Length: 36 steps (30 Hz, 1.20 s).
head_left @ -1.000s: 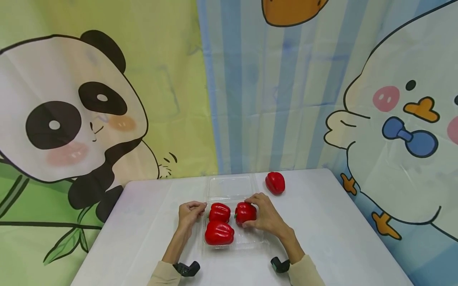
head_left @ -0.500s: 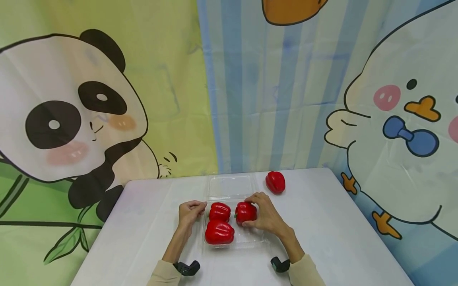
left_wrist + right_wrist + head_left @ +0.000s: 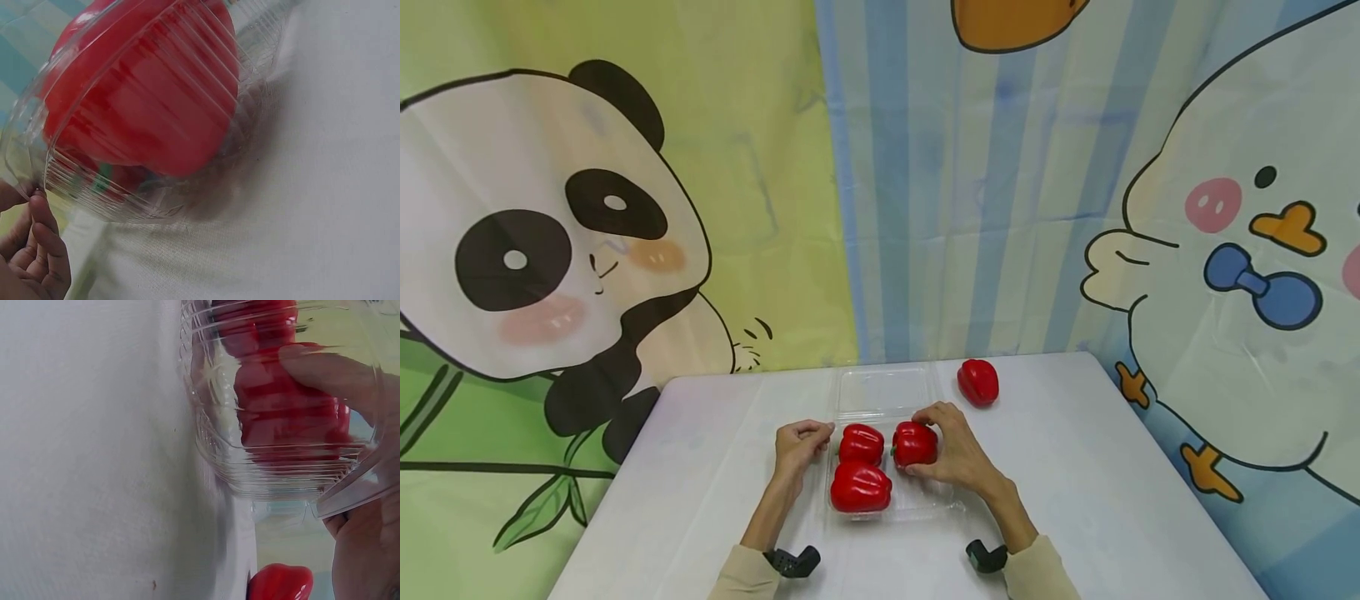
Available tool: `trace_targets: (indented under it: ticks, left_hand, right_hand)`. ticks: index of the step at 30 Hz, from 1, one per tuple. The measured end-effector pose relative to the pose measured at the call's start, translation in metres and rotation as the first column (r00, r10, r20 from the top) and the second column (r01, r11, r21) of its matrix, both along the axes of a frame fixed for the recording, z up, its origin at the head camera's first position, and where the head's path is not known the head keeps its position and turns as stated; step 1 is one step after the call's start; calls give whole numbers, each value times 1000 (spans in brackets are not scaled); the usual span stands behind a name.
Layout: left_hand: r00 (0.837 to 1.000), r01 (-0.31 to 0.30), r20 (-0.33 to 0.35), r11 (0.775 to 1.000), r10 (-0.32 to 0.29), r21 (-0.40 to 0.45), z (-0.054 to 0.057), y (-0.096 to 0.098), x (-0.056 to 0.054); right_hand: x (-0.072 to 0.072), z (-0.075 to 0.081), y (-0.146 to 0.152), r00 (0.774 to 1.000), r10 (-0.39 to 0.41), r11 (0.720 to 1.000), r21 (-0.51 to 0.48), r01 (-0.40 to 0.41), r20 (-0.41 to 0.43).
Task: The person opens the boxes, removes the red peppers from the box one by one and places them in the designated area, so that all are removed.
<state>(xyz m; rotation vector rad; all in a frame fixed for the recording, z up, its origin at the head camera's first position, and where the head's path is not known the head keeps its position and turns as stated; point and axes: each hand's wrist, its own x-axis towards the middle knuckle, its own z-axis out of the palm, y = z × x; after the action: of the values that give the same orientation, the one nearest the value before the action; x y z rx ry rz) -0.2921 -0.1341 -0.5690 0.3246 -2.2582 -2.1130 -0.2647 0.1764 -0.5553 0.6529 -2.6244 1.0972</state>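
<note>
A clear plastic clamshell box [image 3: 917, 504] sits on the table with its lid laid back behind it. Between the thumb and fingers of my right hand [image 3: 958, 450] is a red bell pepper [image 3: 913, 444], held in the box's right back part. The right wrist view shows this pepper [image 3: 287, 412] through the ribbed wall. My left hand [image 3: 801, 446] pinches the box's left rim near the back; in the left wrist view its fingertips [image 3: 39, 203] meet on the plastic edge. Two more red bell peppers, one at front left [image 3: 861, 487] and one behind it [image 3: 861, 444], lie in the box.
Another red bell pepper [image 3: 977, 382] lies on the white table [image 3: 1075, 500] at the back right, beyond the box. The open lid [image 3: 883, 390] reaches almost to the table's back edge. A cartoon-printed curtain [image 3: 925, 208] hangs close behind the table.
</note>
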Motion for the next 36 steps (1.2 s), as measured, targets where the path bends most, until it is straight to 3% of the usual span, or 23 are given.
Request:
trace_targets:
  ticks: [7, 23, 36]
  left_hand:
    - [1000, -2, -2, 1000, 2, -1, 1, 2, 1]
    - [1000, -3, -4, 1000, 3, 4, 2, 2, 2]
    - [1000, -8, -3, 1000, 8, 9, 0, 3, 2]
  right_hand:
    - [1, 1, -1, 1000, -11, 999, -50, 12, 25]
    - [-1, 4, 0, 999, 23, 975, -220, -31, -41]
    - [4, 5, 1, 1000, -9, 952, -306, 11, 9]
